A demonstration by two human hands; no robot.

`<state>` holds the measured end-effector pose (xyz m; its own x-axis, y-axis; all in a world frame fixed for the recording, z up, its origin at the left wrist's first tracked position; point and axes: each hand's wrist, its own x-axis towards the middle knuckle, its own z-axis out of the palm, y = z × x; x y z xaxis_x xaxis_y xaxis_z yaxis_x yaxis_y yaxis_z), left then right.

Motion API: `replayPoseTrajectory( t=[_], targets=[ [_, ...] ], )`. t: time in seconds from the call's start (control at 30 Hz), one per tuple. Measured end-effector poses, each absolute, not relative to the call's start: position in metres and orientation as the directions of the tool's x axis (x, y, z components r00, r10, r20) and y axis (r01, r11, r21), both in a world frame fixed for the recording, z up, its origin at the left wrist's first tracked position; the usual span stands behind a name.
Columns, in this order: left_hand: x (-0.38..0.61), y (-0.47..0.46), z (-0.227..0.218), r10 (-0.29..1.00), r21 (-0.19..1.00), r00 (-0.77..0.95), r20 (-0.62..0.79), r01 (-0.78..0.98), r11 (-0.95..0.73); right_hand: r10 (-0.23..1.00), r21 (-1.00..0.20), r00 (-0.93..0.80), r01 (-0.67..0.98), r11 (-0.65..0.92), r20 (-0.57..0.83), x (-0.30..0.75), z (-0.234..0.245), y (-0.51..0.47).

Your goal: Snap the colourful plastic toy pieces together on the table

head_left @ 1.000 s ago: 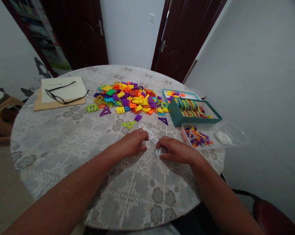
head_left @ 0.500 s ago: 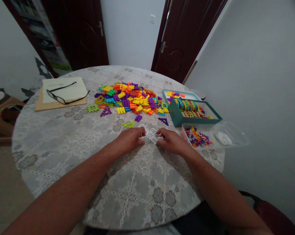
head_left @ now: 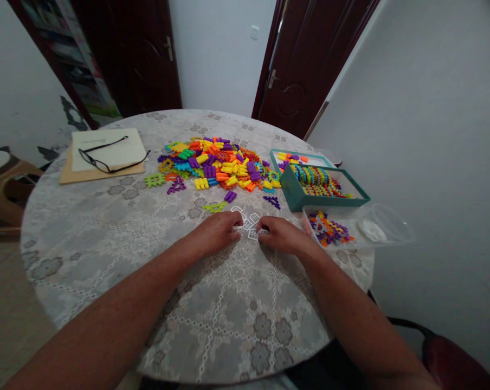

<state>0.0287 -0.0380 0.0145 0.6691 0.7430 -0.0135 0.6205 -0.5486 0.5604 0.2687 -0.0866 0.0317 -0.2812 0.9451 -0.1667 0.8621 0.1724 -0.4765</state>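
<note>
Both my hands rest on a round table with a lace-patterned cloth (head_left: 107, 227). Between them lie several white grid-shaped plastic pieces (head_left: 249, 221). My left hand (head_left: 217, 232) has its fingers curled, pinching the left edge of these white pieces. My right hand (head_left: 281, 235) is curled too, its fingertips pinching a white piece at the right edge of the cluster. Beyond the hands spreads a big pile of coloured interlocking pieces (head_left: 216, 162) in yellow, purple, orange and green.
A teal box (head_left: 296, 195) with stacked coloured pieces stands at the right, a clear plastic tub (head_left: 391, 230) with more pieces beside it. Black glasses (head_left: 107, 157) lie on papers at the far left. Two dark doors stand behind; a red chair seat (head_left: 460, 363) is at lower right.
Both hands have slid forward, away from me, and closer together around the white pieces; the right hand moved from a single white piece to the cluster's right edge.
</note>
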Motion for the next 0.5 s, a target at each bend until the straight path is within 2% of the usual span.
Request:
replayPoseTrajectory(
  t=[0.17, 0.33, 0.5],
  targets=[
    [0.032, -0.039, 0.013, 0.732, 0.575, 0.682, -0.002, 0.6, -0.557, 0.959, -0.529, -0.245, 0.838, 0.134, -0.145, 0.268, 0.029, -0.093],
    [0.034, -0.041, 0.015, 0.723, 0.559, 0.691, -0.012, 0.604, -0.568, 0.969, -0.471, -0.222, 0.87, 0.147, -0.107, 0.258, 0.027, -0.097],
    [0.033, -0.041, 0.016, 0.722, 0.573, 0.691, -0.003, 0.593, -0.565, 0.97, -0.497, -0.23, 0.852, 0.163, -0.076, 0.256, 0.027, -0.098]
  ],
)
